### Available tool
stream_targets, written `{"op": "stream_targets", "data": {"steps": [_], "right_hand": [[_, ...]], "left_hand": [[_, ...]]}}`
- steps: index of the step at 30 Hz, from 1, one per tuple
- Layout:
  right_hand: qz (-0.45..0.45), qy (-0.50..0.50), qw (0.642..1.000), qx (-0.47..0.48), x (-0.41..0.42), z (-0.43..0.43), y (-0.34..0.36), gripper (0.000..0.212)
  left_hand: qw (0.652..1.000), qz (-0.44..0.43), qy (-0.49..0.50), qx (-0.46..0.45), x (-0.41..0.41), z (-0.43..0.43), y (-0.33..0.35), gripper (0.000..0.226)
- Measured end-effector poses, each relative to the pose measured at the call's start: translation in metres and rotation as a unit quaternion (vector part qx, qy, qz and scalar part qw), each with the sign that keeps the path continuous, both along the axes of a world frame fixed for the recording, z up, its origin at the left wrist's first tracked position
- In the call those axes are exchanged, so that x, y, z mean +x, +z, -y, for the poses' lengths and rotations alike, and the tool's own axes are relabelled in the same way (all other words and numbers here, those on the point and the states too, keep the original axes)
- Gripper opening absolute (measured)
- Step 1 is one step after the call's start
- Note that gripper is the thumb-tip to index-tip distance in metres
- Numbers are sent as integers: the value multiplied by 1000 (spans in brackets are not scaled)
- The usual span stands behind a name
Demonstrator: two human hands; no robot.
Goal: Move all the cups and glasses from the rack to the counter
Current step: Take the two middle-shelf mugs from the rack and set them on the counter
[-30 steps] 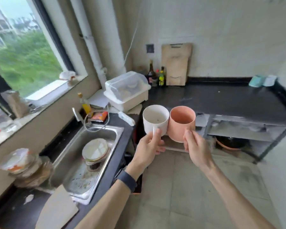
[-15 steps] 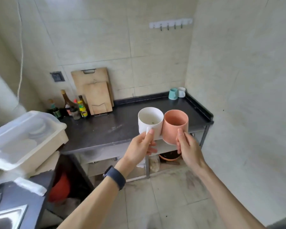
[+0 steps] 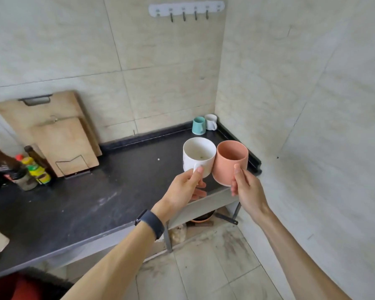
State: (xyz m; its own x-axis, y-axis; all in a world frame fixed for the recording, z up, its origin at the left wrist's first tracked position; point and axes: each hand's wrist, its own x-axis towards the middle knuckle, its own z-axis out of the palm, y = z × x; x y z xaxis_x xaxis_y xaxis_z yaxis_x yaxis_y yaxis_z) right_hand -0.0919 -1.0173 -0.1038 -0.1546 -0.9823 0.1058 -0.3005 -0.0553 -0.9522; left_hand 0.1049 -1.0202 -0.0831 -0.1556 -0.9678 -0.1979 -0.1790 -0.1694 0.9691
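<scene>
My left hand [image 3: 185,187] grips a white mug [image 3: 198,155] by its handle. Beside it my right hand [image 3: 246,189] holds a salmon-pink cup [image 3: 231,162] from below and behind. Both cups are upright, touch side by side, and hang above the right end of the black counter [image 3: 91,200]. A teal mug [image 3: 198,126] and a small white mug [image 3: 211,122] stand in the counter's far right corner. The rack is out of view.
Two wooden cutting boards [image 3: 59,135] lean against the back wall. Several sauce bottles [image 3: 28,167] cluster at the far left. A hook strip [image 3: 186,9] hangs on the tiles above. The right wall meets the counter's end. Tiled floor lies below, with a pan under the counter.
The view swung right from the sink to this counter and moved closer. Both hands carried the two cups along, now over the counter's right end.
</scene>
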Motion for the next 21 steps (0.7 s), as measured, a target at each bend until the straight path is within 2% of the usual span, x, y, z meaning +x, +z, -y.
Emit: {"op": "stream_targets", "data": {"steps": [10,15,21], "right_hand": [[-20,22,998,63,-62,181,-52,49],[-63,62,991,102,-90,260,-76,52],[-66,98,978,170,-102,334,-114,47]], "left_hand": [[998,45,8,52,-61,171,-44,49],[993,50,33,98,-86,237,-67,48],[982,40,63,172,-103,308,-102,50]]}}
